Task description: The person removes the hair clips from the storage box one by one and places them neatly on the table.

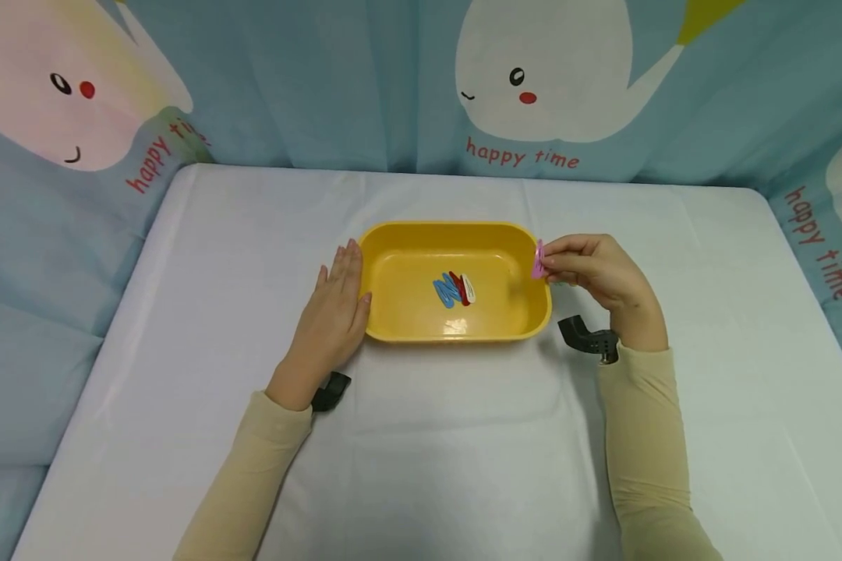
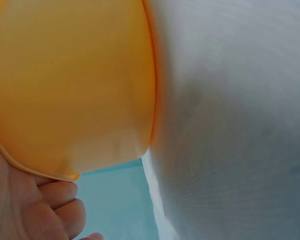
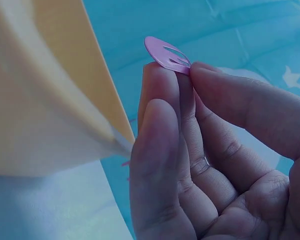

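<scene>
My right hand [image 1: 596, 269] pinches a pink snap hair clip [image 1: 538, 259] between thumb and fingertips, at the right rim of a yellow plastic basin [image 1: 407, 327]. In the right wrist view the pink clip [image 3: 166, 54] shows its cut-out slot, apart from the basin wall [image 3: 35, 100]. Against the basin's left end rests my left hand [image 1: 330, 312], its fingers straight along the rim. The left wrist view shows that hand [image 2: 30, 205] touching the rim from outside. Blue hair clips [image 1: 447, 291], a dark red one [image 1: 457, 285] and a white one [image 1: 468, 289] lie together on the basin floor.
The basin stands on a table with a white cloth [image 1: 449, 467]. A blue curtain [image 1: 337, 86] with whale prints hangs behind and beside the table. Black camera mounts [image 1: 589, 339] sit at both wrists. Something small and greenish [image 1: 564, 284] shows under the right hand, too small to identify.
</scene>
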Available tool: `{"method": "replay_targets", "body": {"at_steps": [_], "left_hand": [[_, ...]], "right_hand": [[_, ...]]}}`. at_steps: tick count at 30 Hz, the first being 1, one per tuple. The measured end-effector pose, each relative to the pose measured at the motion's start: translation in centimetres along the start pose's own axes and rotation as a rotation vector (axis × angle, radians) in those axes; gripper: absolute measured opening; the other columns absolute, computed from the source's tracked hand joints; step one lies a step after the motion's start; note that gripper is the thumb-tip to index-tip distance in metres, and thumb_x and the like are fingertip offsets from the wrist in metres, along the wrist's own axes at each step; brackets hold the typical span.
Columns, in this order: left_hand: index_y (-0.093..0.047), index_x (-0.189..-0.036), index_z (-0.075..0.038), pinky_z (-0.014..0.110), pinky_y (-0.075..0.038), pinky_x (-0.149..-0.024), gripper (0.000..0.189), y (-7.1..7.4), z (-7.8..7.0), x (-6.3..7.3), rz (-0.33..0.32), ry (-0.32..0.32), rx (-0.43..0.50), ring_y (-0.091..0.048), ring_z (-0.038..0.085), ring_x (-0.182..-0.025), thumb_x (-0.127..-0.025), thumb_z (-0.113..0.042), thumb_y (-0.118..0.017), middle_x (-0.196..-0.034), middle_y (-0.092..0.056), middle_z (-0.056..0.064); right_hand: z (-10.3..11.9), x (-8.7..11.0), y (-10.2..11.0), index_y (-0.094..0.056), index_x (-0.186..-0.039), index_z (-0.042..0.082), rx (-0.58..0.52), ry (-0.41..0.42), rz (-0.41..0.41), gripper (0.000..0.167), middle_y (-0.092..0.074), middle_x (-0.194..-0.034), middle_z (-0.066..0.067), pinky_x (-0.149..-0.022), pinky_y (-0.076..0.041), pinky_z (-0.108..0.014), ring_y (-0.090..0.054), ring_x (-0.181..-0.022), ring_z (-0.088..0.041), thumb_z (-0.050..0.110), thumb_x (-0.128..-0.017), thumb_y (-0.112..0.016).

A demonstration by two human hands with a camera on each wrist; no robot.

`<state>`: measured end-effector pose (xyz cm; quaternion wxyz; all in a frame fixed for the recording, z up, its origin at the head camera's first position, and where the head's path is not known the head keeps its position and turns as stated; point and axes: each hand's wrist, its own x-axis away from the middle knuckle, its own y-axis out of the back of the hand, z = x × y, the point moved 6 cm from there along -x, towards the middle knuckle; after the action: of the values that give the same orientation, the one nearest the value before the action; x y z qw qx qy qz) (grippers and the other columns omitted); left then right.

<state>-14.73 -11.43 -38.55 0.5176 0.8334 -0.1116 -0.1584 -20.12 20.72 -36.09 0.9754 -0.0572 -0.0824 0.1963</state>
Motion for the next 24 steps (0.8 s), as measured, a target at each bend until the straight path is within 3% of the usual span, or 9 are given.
{"method": "replay_targets", "body": {"at_steps": [11,24], "left_hand": [[-0.009,-0.148,0.007,0.05,-0.009,-0.113,0.059,-0.1,0.2,-0.1,-0.013,-0.017,0.011,-0.007,0.029,-0.143,-0.102,-0.021,-0.033,-0.155,-0.008,0.018],[-0.01,-0.148,0.007,0.05,-0.009,-0.113,0.058,-0.1,0.3,-0.2,-0.019,-0.016,0.031,-0.01,0.031,-0.143,-0.101,-0.019,-0.035,-0.155,-0.009,0.018]], "right_hand": [[-0.2,0.2,1.3,-0.073,-0.087,0.0,-0.022,-0.043,-0.054,0.018,-0.071,-0.08,-0.008,-0.059,-0.051,-0.021,-0.065,-0.067,-0.015,-0.007,-0.089,-0.057],[-0.8,0.7,3.4,-0.073,-0.083,0.001,-0.041,-0.101,-0.167,0.016,-0.069,-0.079,-0.008,-0.064,-0.055,-0.026,-0.062,-0.061,-0.018,-0.006,-0.088,-0.06]]}}
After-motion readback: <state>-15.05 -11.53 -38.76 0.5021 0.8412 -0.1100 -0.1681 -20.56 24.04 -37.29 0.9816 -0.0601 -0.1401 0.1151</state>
